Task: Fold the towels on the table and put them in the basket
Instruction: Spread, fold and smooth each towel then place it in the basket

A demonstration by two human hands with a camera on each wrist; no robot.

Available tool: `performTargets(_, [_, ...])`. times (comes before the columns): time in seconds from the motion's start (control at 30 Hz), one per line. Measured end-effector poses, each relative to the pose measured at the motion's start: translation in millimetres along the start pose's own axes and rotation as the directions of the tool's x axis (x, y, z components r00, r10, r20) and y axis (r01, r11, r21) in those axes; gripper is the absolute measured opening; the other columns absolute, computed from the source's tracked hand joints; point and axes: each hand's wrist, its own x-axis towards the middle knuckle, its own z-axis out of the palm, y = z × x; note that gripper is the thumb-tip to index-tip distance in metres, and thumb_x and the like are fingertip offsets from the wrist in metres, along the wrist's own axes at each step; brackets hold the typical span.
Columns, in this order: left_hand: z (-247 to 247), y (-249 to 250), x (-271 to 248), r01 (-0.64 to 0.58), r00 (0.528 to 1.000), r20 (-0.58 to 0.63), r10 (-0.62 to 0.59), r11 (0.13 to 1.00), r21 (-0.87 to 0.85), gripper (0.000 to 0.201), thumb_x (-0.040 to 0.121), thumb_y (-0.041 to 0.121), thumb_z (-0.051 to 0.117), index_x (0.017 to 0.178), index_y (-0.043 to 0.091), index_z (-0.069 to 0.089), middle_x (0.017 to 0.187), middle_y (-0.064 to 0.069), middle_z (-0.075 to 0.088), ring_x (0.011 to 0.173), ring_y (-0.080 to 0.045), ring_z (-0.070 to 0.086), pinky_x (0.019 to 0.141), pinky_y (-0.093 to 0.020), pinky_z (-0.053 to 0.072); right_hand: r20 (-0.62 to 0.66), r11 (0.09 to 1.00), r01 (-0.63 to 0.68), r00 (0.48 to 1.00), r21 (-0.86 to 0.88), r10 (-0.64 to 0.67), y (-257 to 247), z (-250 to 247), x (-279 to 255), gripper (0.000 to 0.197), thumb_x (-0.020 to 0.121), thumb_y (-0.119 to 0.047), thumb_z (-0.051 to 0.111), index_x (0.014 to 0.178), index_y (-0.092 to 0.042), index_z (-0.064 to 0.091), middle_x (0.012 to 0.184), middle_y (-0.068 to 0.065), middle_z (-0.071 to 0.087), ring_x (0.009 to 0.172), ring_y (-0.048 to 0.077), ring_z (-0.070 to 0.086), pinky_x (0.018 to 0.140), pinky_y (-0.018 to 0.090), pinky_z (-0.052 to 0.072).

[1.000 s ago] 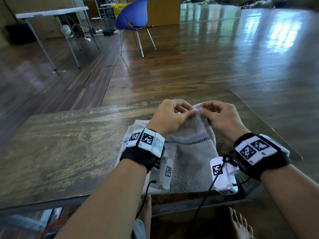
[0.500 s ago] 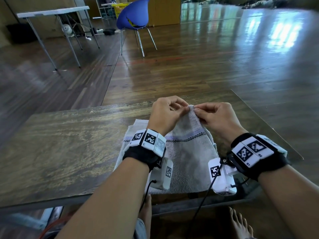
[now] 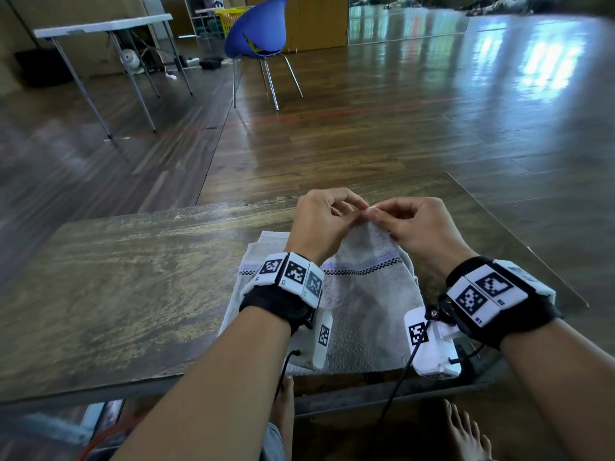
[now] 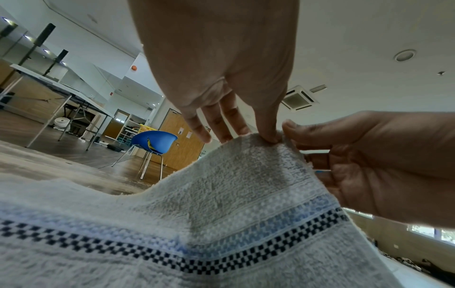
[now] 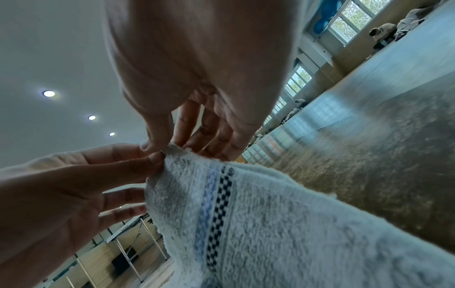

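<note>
A pale grey towel with a blue stripe and a black checked band lies on the wooden table near its front edge. Its far corner is lifted off the table. My left hand and my right hand meet at that corner, and each pinches it between thumb and fingertips. In the left wrist view the towel rises to the pinch, with the right hand beside it. The right wrist view shows the towel and the left hand at the same corner. No basket near the table is in view.
The table's right edge runs close to my right hand. Bare tabletop stretches to the left of the towel. On the floor beyond stand a blue chair and a folding table. My bare feet are under the table.
Both hands have raised the towel's far corner a little higher and drawn their fingertips closer together. The towel's body has stayed in place on the table.
</note>
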Motion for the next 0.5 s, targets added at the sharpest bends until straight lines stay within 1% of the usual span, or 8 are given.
performTargets(0.07, [-0.7,-1.3,-0.3,0.005,1.0,0.007,-0.005,1.0,-0.001,0.007,0.08,0.03,0.081,0.081,0.023,0.078,0.071,0.003,0.071,0.068,-0.011,0.066,0.06,-0.025,0.055,0.002,1.0,0.009,1.0,-0.019,-0.009,1.0,0.2,-0.2,0.009,0.08,-0.03,0.082,0.081,-0.022,0.079,0.081,-0.001,0.077,0.077,0.011,0.072,0.075,0.028,0.057])
performTargets(0.13, [-1.2,-1.6,-1.0,0.007,1.0,0.014,-0.008,1.0,0.005,0.01,0.078,0.033,0.081,0.081,0.024,0.078,0.071,0.003,0.071,0.068,-0.012,0.066,0.061,-0.028,0.057,0.005,0.998,0.016,1.0,-0.054,-0.016,1.1,-0.2,-0.6,0.011,0.08,-0.032,0.082,0.082,-0.022,0.078,0.083,0.003,0.077,0.078,0.014,0.072,0.079,0.033,0.06])
performTargets(0.23, [-1.1,-0.5,-0.6,0.018,0.999,0.039,-0.02,0.999,0.032,0.023,0.077,0.043,0.081,0.081,0.021,0.075,0.072,0.003,0.071,0.068,-0.013,0.066,0.063,-0.031,0.058,0.017,0.991,0.049,0.999,-0.128,-0.047,-0.9,-1.8,-0.8,0.009,0.083,-0.031,0.08,0.084,-0.022,0.077,0.087,0.006,0.075,0.083,0.024,0.071,0.084,0.04,0.058])
performTargets(0.27, [-1.0,0.0,-0.1,0.034,0.998,0.058,-0.036,0.999,0.038,0.028,0.077,0.046,0.08,0.081,0.02,0.073,0.074,0.002,0.071,0.07,-0.014,0.067,0.065,-0.032,0.059,0.022,0.987,0.067,0.998,-0.146,-0.065,-1.8,-2.3,-0.7,0.008,0.084,-0.03,0.078,0.085,-0.022,0.076,0.088,0.006,0.075,0.086,0.027,0.07,0.084,0.04,0.058])
performTargets(0.3, [-1.0,0.2,0.3,0.052,0.995,0.082,-0.056,0.998,0.047,0.031,0.078,0.048,0.079,0.082,0.019,0.071,0.078,0.002,0.071,0.073,-0.015,0.067,0.068,-0.035,0.06,0.026,0.984,0.083,0.996,-0.16,-0.08,-2.8,-2.5,-0.7,0.007,0.085,-0.029,0.077,0.085,-0.023,0.076,0.088,0.004,0.075,0.087,0.026,0.07,0.084,0.039,0.057])
performTargets(0.4, [-0.5,-1.5,-0.4,0.071,0.986,0.141,-0.087,0.991,0.115,0.031,0.081,0.05,0.074,0.079,0.02,0.067,0.094,0.001,0.068,0.088,-0.017,0.066,0.081,-0.04,0.057,0.051,0.977,0.11,0.993,-0.18,-0.103,-3.3,-0.9,-2.7,0.006,0.088,-0.025,0.075,0.088,-0.02,0.075,0.087,0.0,0.074,0.084,0.016,0.069,0.081,0.03,0.056])
performTargets(0.43, [-0.8,-2.2,-0.8,0.07,0.984,0.152,-0.089,0.99,0.124,0.028,0.082,0.047,0.074,0.077,0.02,0.067,0.1,0.0,0.067,0.093,-0.017,0.064,0.086,-0.039,0.055,0.062,0.977,0.111,0.993,-0.181,-0.101,-2.8,-0.5,-3.4,0.006,0.088,-0.023,0.074,0.089,-0.018,0.075,0.087,0.0,0.074,0.084,0.015,0.069,0.081,0.03,0.056])
performTargets(0.5, [-2.7,-2.3,-1.4,0.064,0.977,0.196,-0.085,0.992,0.11,0.023,0.083,0.036,0.076,0.075,0.015,0.07,0.107,0.0,0.067,0.1,-0.014,0.063,0.094,-0.037,0.051,0.087,0.976,0.115,0.991,-0.184,-0.101,-2.7,-0.3,-3.7,0.004,0.09,-0.02,0.072,0.09,-0.017,0.076,0.09,0.001,0.075,0.088,0.018,0.07,0.084,0.031,0.057])
